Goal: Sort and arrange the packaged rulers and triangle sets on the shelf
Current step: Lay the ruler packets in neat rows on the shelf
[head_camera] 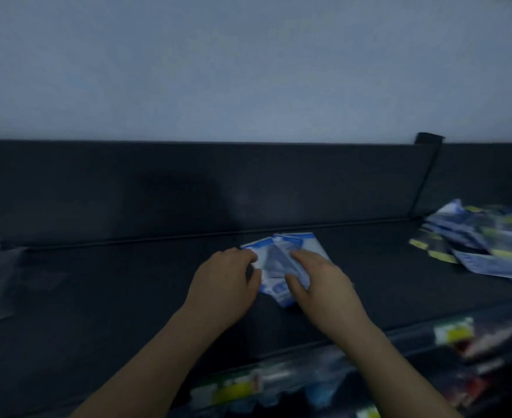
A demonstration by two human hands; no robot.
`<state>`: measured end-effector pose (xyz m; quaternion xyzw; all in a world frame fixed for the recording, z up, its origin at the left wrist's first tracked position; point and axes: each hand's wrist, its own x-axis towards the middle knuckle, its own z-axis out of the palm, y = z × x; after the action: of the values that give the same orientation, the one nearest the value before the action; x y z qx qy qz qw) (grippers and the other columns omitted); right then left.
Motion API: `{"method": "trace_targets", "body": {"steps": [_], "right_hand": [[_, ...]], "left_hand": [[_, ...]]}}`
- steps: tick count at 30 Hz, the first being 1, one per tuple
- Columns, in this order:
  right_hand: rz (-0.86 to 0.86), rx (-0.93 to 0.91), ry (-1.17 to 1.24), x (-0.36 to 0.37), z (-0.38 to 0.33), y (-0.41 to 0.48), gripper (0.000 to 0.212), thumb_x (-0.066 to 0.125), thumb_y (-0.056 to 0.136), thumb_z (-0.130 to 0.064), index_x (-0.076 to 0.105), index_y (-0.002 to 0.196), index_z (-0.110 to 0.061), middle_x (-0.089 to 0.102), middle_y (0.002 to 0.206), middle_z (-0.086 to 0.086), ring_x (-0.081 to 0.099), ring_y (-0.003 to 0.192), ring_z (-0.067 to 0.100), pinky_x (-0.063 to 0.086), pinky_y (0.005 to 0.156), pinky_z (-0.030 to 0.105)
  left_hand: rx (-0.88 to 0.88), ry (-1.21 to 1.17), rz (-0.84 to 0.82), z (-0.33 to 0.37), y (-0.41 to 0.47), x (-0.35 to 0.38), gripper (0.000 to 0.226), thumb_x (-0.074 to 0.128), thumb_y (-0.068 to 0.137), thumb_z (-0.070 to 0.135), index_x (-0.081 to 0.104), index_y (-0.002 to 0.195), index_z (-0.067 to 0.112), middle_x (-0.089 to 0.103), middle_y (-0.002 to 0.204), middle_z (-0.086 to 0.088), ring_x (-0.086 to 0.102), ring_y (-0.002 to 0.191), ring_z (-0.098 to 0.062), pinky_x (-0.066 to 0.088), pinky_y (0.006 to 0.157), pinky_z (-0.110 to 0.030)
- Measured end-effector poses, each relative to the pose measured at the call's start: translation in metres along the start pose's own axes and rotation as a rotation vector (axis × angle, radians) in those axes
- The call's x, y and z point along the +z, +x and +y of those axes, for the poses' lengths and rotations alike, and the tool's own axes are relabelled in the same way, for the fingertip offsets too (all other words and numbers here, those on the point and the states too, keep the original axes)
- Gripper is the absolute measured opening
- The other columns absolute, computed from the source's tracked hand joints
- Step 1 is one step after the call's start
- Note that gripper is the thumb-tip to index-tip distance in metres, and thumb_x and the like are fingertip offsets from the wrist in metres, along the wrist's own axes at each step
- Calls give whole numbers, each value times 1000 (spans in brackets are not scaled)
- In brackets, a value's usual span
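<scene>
Blue-and-white packets (pixel 282 260), a small overlapping stack, are held at the centre of a dark shelf (pixel 128 282). Their edges are best squared together before being pressed flat, it is judged. The left hand (pixel 227 279) is curled round the stack's 9 o'clock edge; the right hand (pixel 318 282) is laid palm-down with thumb pinching its 3 o'clock side. More packets (pixel 484 239) are heaped at 2 o'clock, well apart.
</scene>
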<state>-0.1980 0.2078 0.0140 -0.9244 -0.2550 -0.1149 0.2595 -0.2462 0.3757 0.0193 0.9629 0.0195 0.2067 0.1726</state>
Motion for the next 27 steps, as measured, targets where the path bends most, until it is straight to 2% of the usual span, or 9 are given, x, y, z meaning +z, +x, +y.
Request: {"method": "trace_targets", "body": {"steps": [2,5,9,13,17,21,24,27], "right_hand": [[9,24,-21,-20,37,-5,38,57,93,-25,57,127,-11,59,127,4,54,117,20,40,93,24],[42,66,-83,-55,100,-14,46,54,93,-32,50,137,-15,51,140,0,47,128,14,34,102,20],[57,116,-144,-94,173,-24,46,54,94,-32,49,136,-16,52,138,-1,47,127,13,32,102,18],[55,180,-162,-121,228,-30,45,55,93,-31,51,135,-15,55,136,0,51,124,16,37,100,23],[76,237,-170,-141,274,-26,42,55,93,-30,52,133,-16,58,131,2,54,118,19,41,95,27],[62,339,-170,-158,320,-16,45,52,95,-30,47,138,-17,50,140,0,48,126,17,39,101,28],[79,414,-157,-169,354,-3,46,52,96,-31,47,138,-16,50,141,1,48,127,18,40,101,30],[69,494,-139,-183,385,10,46,50,97,-31,45,140,-16,49,142,3,49,124,21,42,99,31]], "left_hand": [[20,-44,-22,35,11,20,28,50,94,34,61,117,23,62,115,6,57,105,-16,46,87,-30],[75,-80,-42,94,35,56,29,50,94,34,61,118,24,63,115,6,56,107,-14,44,88,-27],[132,-98,-99,162,65,99,31,46,96,38,57,121,24,62,113,3,56,105,-15,46,90,-33],[190,-60,-167,213,90,128,33,43,97,39,55,125,23,60,117,3,54,108,-17,46,90,-34],[251,-60,-187,251,120,151,33,45,97,37,56,124,21,61,117,2,56,107,-17,47,87,-34],[283,-93,-192,281,160,177,29,49,95,35,61,117,21,64,111,3,59,101,-16,49,83,-34],[279,-125,-212,298,192,198,24,51,94,33,63,110,20,66,107,4,60,97,-15,50,79,-32],[244,-150,-256,312,224,218,22,51,94,31,64,102,15,68,100,0,62,90,-17,53,77,-38]]}}
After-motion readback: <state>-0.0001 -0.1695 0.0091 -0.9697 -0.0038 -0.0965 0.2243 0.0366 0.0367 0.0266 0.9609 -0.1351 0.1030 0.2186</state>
